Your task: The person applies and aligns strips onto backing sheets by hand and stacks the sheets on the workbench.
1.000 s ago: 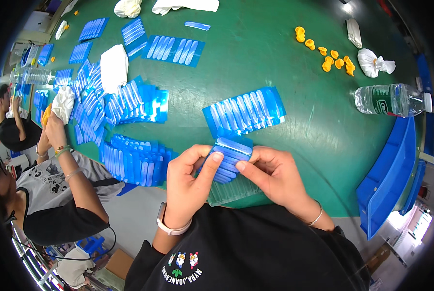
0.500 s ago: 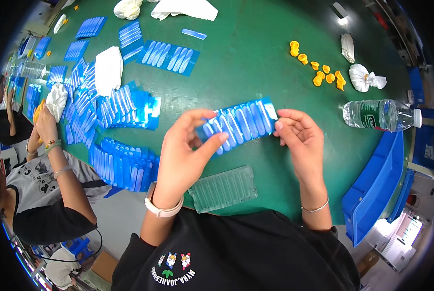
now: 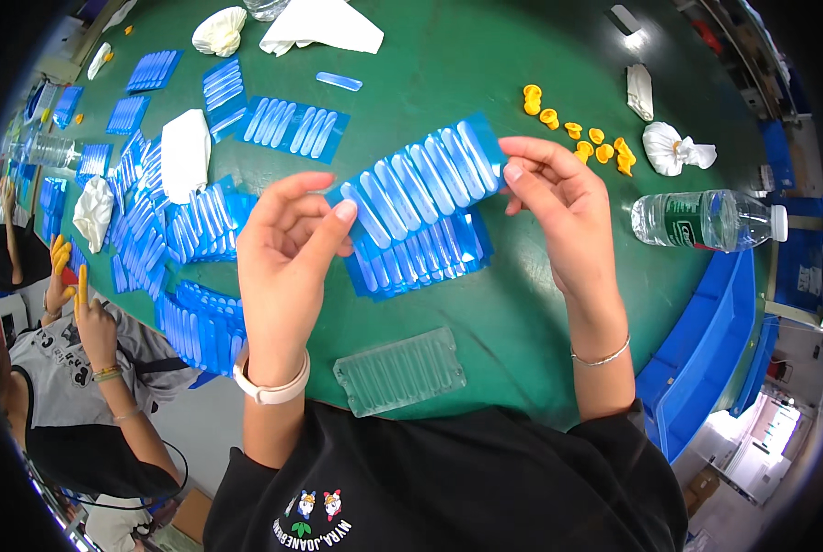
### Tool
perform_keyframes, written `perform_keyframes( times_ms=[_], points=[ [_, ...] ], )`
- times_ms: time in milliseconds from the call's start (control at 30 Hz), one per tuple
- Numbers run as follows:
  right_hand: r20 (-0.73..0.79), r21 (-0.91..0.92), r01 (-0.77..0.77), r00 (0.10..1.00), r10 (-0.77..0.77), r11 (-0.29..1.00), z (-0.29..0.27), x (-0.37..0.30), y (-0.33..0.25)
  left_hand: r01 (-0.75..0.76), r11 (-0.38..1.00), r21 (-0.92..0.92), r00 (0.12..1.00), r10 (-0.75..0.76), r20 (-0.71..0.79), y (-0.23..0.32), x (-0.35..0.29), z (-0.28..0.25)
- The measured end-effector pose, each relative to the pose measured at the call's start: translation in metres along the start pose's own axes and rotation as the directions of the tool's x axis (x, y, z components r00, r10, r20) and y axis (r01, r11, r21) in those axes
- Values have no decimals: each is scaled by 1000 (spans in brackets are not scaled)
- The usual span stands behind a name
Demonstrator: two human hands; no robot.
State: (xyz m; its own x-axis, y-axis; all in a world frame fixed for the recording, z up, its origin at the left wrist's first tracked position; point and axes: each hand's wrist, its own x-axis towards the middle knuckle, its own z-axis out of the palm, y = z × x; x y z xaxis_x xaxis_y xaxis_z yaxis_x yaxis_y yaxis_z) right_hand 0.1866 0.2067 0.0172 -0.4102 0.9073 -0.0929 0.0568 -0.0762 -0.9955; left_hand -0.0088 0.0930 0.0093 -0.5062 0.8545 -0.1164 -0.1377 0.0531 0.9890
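Observation:
A blue sheet with a row of long rounded strips (image 3: 418, 181) is stretched between my two hands. My left hand (image 3: 292, 235) pinches its left end between thumb and fingers. Thumb and forefinger of my right hand (image 3: 563, 202) grip its upper right corner. Just below, partly covered by it, a second blue strip sheet (image 3: 425, 259) lies over the green table. Between my forearms rests a clear ridged plastic tray (image 3: 400, 371), with nothing in its grooves.
Piles of blue strip sheets (image 3: 200, 327) spread at left, with a folded white cloth (image 3: 186, 156) on them. Yellow finger cots (image 3: 549, 118), a knotted white cloth (image 3: 676, 149) and a water bottle (image 3: 706, 221) stand right. Beyond is a blue bin (image 3: 706, 359). A co-worker's hand (image 3: 96, 327) is at left.
The held sheet has risen and turned, uncovering the second sheet under it. My hands have moved further apart. The co-worker's hands have come away from the white cloth, yellow covers on fingers.

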Motion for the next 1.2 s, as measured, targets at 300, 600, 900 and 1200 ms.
perform_keyframes(
  times_ms=[300,600,900,1200],
  points=[
    [-9,191,-151,988,156,970,2,-1,5,178,978,106,942,-200,268,-6,-45,12],
    [-124,256,-114,981,150,960,-35,-19,11,-601,284,747,789,63,611,-18,-56,13],
    [-206,185,-34,976,72,982,-49,-24,1,-587,325,741,770,-58,635,-7,-79,12],
    [-190,186,-46,978,81,981,-46,-21,5,-571,301,764,792,-43,609,-7,-81,5]
  ],
)
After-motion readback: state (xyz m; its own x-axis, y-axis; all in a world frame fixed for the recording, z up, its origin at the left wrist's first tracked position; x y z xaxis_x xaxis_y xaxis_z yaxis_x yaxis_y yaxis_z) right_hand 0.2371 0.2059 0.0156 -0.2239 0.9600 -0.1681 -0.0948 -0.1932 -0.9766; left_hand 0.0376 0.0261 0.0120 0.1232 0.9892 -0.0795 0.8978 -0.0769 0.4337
